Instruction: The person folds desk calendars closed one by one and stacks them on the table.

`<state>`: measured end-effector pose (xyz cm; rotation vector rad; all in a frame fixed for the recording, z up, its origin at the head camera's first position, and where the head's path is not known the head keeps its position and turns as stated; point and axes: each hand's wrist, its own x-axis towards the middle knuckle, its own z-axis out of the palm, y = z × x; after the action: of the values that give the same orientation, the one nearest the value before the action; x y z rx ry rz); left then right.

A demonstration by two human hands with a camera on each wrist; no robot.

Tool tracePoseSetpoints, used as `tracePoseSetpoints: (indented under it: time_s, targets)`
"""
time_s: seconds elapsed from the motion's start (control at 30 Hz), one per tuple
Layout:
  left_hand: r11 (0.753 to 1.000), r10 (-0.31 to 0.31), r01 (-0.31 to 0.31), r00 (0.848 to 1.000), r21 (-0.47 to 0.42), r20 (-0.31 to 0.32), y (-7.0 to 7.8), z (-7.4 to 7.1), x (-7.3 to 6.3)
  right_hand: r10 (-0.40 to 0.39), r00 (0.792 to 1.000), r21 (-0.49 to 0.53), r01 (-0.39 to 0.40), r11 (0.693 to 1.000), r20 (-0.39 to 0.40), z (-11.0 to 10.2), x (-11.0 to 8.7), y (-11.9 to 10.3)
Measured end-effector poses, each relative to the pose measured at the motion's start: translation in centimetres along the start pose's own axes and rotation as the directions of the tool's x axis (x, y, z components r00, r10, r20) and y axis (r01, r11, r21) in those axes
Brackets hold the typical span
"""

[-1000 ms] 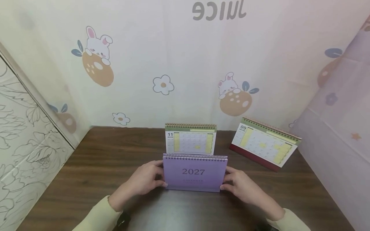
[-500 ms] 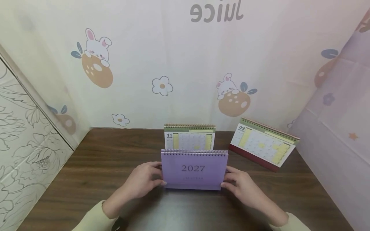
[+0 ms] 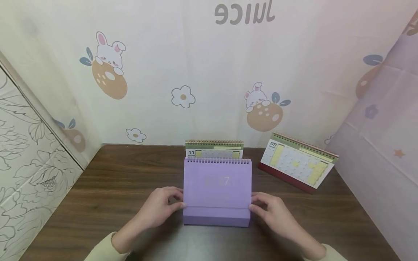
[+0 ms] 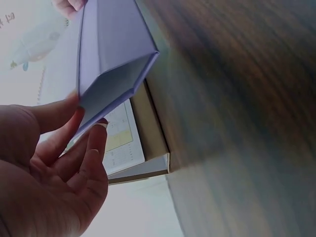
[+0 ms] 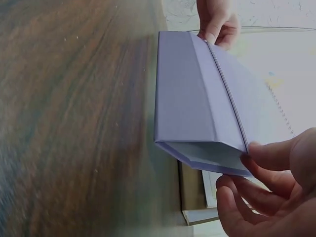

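Observation:
A purple spiral-bound desk calendar (image 3: pixel 217 188) is held by its two side edges, one in each hand, and leans back. My left hand (image 3: pixel 163 204) pinches its left edge, thumb in front and fingers behind. On the other edge, my right hand (image 3: pixel 269 210) pinches in the same way. The left wrist view shows the hollow end of the purple calendar's base (image 4: pixel 116 84). Right behind it stands a calendar with an 11 page (image 3: pixel 192 153), mostly hidden. In the right wrist view the purple base (image 5: pixel 185 94) appears close to the tabletop.
A third desk calendar (image 3: pixel 297 163), with a 09 page and a dark red base, stands angled at the back right of the wooden table (image 3: pixel 124 174). A curtain (image 3: pixel 156 61) printed with rabbits and flowers hangs behind the table's back edge.
The purple calendar has tilted back, so its lower front strip now shows and its top hides more of the 11 calendar. Both hands keep their hold, nearly in place.

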<state>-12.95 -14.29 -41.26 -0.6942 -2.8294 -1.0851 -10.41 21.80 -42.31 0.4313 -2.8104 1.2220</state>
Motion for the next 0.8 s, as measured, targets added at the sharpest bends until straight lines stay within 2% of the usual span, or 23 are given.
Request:
tracePoseSetpoints:
  time_s: [0.2, 0.37, 0.53, 0.8]
  targets:
    - [0.994, -0.09, 0.09, 0.996, -0.064, 0.003, -0.2, 0.6, 0.0, 0.123, 0.992, 0.047, -0.125, 0.991, 0.032, 0.5, 0.1, 0.2]
    - [0.985, -0.149, 0.152, 0.988, -0.088, 0.034, -0.5, 1.0, -0.1, 0.158, 0.985, 0.065, -0.163, 0.984, 0.071, 0.8, 0.2, 0.4]
    - [0.983, -0.15, 0.156, 0.986, -0.092, 0.074, -0.7, 1.3, 0.0, 0.198, 0.974, 0.044, -0.204, 0.978, 0.108, 1.1, 0.2, 0.5]
    - [0.984, -0.156, 0.168, 0.974, -0.064, 0.164, -0.8, 1.5, -0.1, 0.249, 0.941, 0.04, -0.264, 0.964, 0.227, 1.5, 0.0, 0.6]
